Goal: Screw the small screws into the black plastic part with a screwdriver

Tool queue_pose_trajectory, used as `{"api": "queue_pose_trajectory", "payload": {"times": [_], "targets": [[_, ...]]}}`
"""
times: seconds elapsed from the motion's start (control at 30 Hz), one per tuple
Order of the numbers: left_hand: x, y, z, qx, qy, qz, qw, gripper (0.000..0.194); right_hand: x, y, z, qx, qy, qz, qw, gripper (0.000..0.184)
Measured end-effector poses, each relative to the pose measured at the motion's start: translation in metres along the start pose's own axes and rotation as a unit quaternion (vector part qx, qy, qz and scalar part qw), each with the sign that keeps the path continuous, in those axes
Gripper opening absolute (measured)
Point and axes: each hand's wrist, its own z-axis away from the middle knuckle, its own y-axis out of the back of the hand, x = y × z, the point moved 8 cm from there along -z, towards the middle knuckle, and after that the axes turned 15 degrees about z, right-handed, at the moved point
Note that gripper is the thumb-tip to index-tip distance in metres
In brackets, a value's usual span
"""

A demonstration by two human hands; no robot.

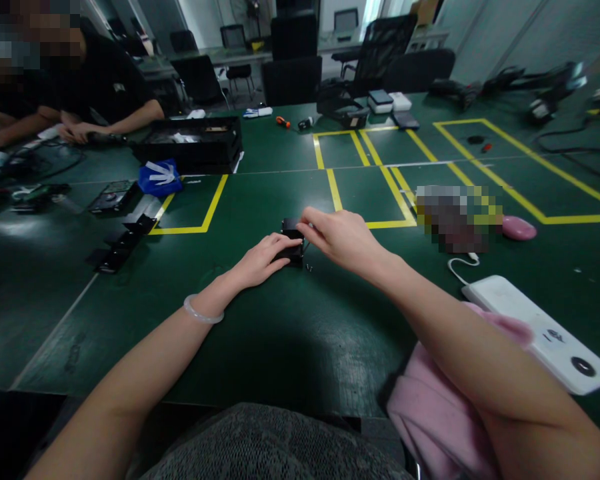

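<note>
A small black block-like part (292,225) rests on the green table in front of me. My left hand (263,260) steadies it, with fingers laid across its top and the thumb at the near side. Close against its right side, my right hand (343,237) is closed in a pinch. A thin dark sliver shows below those fingertips, too small to name. Just right of the part lie a few tiny metal pieces (309,267), perhaps screws. Further left on the table stands a row of similar black parts (125,243).
A black crate (195,143) and a blue pouch (160,177) sit at the back left, near a co-worker's hands (80,131). On the right are a white power bank (540,337) with a cable, a pink mouse-like object (519,228) and pink cloth (440,407). Yellow tape (335,190) marks the table.
</note>
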Motion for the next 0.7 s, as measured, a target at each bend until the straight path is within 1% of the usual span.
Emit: {"api": "queue_pose_trajectory", "payload": {"times": [0.27, 0.47, 0.6, 0.7], "targets": [[0.0005, 0.0005, 0.0005, 0.002, 0.002, 0.001, 1.0, 0.042, -0.0002, 0.0027, 0.0008, 0.003, 0.002, -0.012, 1.0, 0.036], [0.0003, -0.0002, 0.0, -0.002, -0.003, -0.002, 1.0, 0.043, 0.001, -0.0004, -0.0001, -0.012, -0.009, 0.016, 1.0, 0.036], [0.0003, -0.0001, 0.0005, -0.001, -0.003, 0.0, 1.0, 0.042, 0.0013, -0.0003, -0.0002, -0.002, -0.001, -0.009, 1.0, 0.035], [0.0003, 0.0003, 0.0006, 0.002, -0.002, -0.001, 1.0, 0.042, 0.0014, -0.0001, 0.0, 0.002, 0.0, -0.006, 1.0, 0.036]]}}
